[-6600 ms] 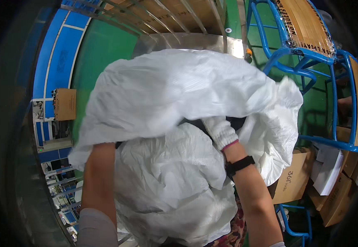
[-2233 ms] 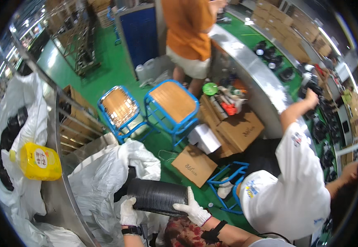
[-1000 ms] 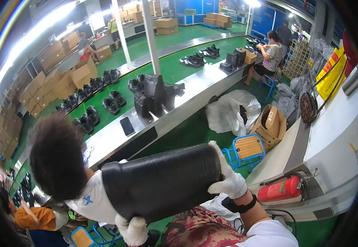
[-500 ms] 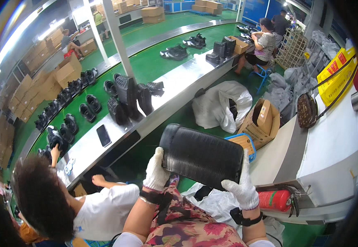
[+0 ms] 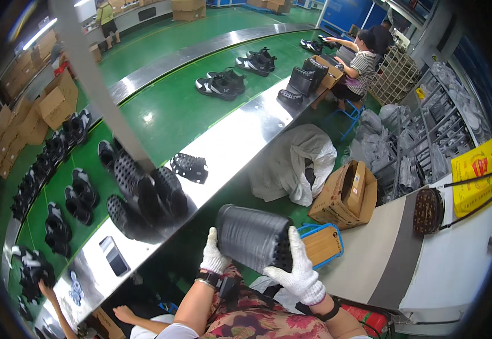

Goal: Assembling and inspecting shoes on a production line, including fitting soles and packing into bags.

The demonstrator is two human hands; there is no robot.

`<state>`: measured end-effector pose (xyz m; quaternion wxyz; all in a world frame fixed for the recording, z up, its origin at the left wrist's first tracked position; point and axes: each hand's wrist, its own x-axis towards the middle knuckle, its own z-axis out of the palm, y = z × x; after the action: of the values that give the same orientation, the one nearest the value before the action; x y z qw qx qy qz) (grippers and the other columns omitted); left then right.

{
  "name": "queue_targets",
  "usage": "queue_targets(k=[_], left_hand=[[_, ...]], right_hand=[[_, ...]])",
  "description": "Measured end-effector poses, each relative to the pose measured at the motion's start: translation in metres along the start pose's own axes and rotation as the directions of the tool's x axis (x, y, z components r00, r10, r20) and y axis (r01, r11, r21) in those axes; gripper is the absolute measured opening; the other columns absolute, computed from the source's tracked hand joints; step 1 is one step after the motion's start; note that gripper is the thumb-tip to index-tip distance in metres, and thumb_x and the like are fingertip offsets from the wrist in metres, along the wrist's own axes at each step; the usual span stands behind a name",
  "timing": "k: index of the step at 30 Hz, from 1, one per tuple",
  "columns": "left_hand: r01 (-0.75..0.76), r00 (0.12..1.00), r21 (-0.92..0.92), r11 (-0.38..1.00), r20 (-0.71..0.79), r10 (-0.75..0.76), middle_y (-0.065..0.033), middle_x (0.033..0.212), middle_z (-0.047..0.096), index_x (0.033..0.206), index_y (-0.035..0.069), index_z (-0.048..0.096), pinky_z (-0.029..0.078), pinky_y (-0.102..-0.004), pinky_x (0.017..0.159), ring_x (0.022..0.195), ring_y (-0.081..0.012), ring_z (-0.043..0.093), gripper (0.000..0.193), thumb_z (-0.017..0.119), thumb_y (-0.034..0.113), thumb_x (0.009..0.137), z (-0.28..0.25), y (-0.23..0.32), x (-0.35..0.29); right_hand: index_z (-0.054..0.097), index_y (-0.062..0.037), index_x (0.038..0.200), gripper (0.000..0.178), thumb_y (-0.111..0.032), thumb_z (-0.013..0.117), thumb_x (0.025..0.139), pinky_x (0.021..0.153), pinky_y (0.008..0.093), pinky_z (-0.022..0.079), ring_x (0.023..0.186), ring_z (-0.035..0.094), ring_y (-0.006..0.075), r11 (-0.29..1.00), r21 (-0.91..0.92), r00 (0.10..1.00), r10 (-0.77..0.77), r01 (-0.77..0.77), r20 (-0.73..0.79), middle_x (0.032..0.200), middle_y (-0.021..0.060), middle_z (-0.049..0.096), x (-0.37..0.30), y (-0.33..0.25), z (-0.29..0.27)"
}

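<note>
Gloved fingers of both hands, left hand [image 5: 215, 261] and right hand [image 5: 298, 272], curl tight around a black ribbed stack of shoe soles [image 5: 254, 237], held at six o'clock. None is yet on the green conveyor [image 5: 172, 113] at eleven o'clock.

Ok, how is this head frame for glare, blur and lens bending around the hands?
Head view: strong fisheye, the conveyor belt bows and a black rim cuts the corners. Overhead lights glare off its steel edge. The left hand, right hand and black stack they grip are sharp; the pole nearby looks smeared.
</note>
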<state>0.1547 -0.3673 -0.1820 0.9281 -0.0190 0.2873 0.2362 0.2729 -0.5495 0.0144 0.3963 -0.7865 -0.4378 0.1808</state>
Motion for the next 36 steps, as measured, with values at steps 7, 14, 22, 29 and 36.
queue_targets(k=[7,14,22,29,36], left_hand=[[0.117,0.993,0.049,0.992,-0.018,-0.116,-0.0112,0.128,0.063,0.126,0.008,0.061,0.044,-0.0512,0.105,0.117,-0.0314,0.059,0.049,0.059,0.047,0.097,0.067,0.027,0.076],[0.097,0.995,0.135,0.986,-0.041,-0.092,-0.0153,0.137,0.056,0.135,0.006,0.054,0.040,-0.0525,0.110,0.125,-0.0334,0.053,0.056,0.053,0.049,0.100,0.151,-0.004,0.159],[-0.007,0.988,0.002,1.000,0.153,0.006,-0.0146,0.145,0.050,0.144,0.007,0.045,0.037,-0.0518,0.112,0.132,-0.0340,0.048,0.059,0.042,0.049,0.103,0.218,-0.017,0.297],[-0.106,0.993,0.066,0.992,0.051,0.103,-0.0097,0.150,0.045,0.147,0.017,0.042,0.032,-0.0604,0.111,0.137,-0.0360,0.042,0.067,0.034,0.063,0.100,0.300,-0.010,0.408],[0.074,0.995,0.059,0.996,-0.069,-0.070,-0.0127,0.145,0.048,0.146,0.014,0.043,0.037,-0.0595,0.110,0.140,-0.0344,0.038,0.066,0.039,0.060,0.100,0.306,-0.007,0.473]], right_hand=[[0.025,0.0035,0.153,0.103,-0.025,0.084,0.073,0.115,0.0428,0.033,0.138,0.041,0.0391,1.000,-0.022,0.994,-0.001,-0.001,-0.108,0.149,0.0266,0.038,0.079,0.018,-0.019],[0.029,0.0039,0.152,0.096,-0.013,0.080,0.073,0.116,0.0400,0.033,0.139,0.041,0.0350,0.985,0.164,0.971,0.087,-0.051,-0.222,0.150,0.0245,0.039,0.150,0.076,-0.066],[0.034,-0.0016,0.150,0.091,-0.018,0.081,0.074,0.111,0.0469,0.038,0.131,0.045,0.0463,0.985,0.001,0.971,-0.167,0.170,-0.173,0.143,0.0309,0.041,0.315,0.118,-0.129],[0.040,-0.0071,0.148,0.084,-0.027,0.078,0.077,0.112,0.0429,0.038,0.135,0.043,0.0415,0.995,0.029,0.995,-0.098,0.098,-0.019,0.144,0.0254,0.044,0.487,0.115,-0.177],[0.049,-0.0133,0.142,0.076,-0.036,0.077,0.074,0.108,0.0453,0.043,0.130,0.047,0.0458,0.991,-0.130,0.990,-0.020,0.038,0.136,0.147,0.0275,0.041,0.578,0.144,-0.142]])
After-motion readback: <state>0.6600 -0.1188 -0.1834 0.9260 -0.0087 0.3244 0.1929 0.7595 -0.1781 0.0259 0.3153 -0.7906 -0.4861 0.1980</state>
